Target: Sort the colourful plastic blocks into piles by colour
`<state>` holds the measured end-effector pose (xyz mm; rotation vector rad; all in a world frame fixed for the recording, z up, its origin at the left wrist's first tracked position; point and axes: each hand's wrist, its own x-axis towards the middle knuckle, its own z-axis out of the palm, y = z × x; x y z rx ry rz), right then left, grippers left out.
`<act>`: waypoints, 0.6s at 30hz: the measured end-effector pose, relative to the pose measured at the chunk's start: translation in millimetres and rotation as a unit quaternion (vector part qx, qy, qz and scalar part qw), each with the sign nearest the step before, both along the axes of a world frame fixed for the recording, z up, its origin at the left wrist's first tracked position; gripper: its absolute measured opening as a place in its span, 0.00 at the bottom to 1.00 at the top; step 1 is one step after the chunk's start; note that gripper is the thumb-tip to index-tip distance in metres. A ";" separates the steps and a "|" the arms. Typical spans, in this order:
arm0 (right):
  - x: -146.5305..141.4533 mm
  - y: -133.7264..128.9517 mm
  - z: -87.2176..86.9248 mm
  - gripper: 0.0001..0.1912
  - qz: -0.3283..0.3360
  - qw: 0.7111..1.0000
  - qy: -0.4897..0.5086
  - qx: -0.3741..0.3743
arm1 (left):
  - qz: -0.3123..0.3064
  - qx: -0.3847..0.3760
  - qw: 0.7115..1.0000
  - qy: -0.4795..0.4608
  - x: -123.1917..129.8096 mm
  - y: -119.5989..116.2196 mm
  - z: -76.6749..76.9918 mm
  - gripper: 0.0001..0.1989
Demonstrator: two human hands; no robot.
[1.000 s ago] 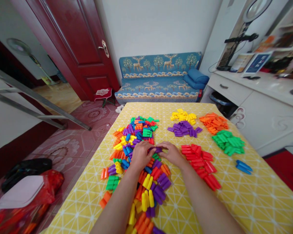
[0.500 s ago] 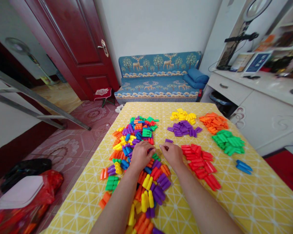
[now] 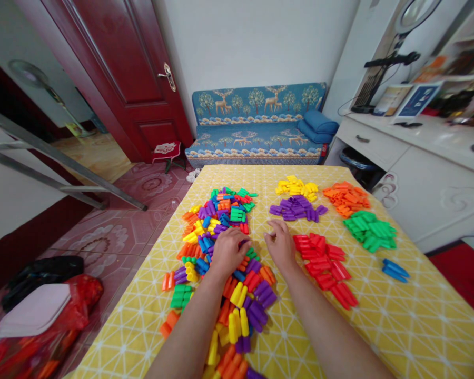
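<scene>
Two bare hands over a yellow-patterned tabletop (image 3: pixel 142 321) of colourful plastic blocks.
The left hand (image 3: pixel 229 250) rests on a long mixed heap of blocks (image 3: pixel 239 295); a purple bit shows by its fingers, but I cannot tell whether its grip has hold of it. The right hand (image 3: pixel 280 246), its grip loosely curled with a gap and nothing visible inside, is between that heap and a red pile (image 3: pixel 326 266). Beyond lie purple (image 3: pixel 298 209), yellow (image 3: pixel 296 187), orange (image 3: pixel 345 200) and green piles (image 3: pixel 369 230).
</scene>
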<state>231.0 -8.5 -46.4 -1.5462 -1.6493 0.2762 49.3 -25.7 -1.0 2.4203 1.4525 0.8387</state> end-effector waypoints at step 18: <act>-2.9 1.8 -3.1 0.11 0.101 0.995 0.009 -0.017 | 0.002 0.002 1.000 0.003 -0.9 0.7 -2.5 0.06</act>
